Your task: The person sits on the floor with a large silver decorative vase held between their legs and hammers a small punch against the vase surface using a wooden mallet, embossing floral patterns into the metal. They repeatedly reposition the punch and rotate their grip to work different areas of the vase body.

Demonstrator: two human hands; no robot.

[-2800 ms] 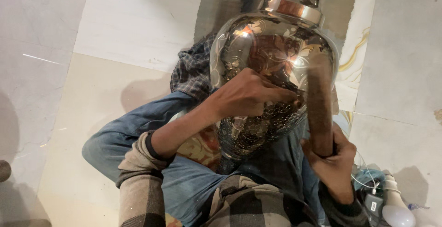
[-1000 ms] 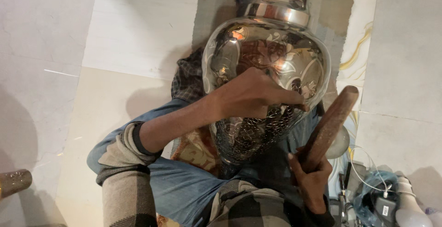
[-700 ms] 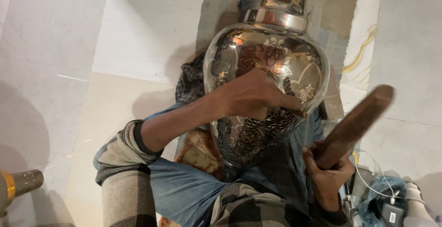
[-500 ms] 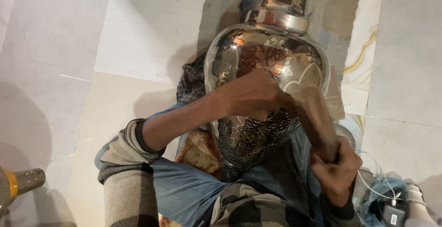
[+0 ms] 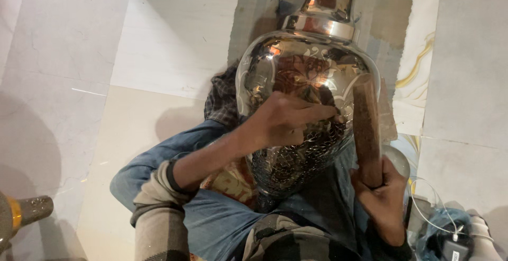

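Left hand (image 5: 286, 120), middle of frame, presses fingers on big shiny round metal vase (image 5: 307, 81). Right hand (image 5: 383, 197), lower right, grips brown wooden stick (image 5: 366, 128). Stick close to fingers: could hit them. Vase smooth, could roll off lap.

place: floor-level metalcraft workshop
evidence: large embossed metal vase (image 5: 307, 107) in lap, wooden mallet (image 5: 366, 128), pale tiled floor (image 5: 69, 81), cables (image 5: 431, 208)

Beige-and-dark checked sleeves pushed up, blue jeans, dark wristband
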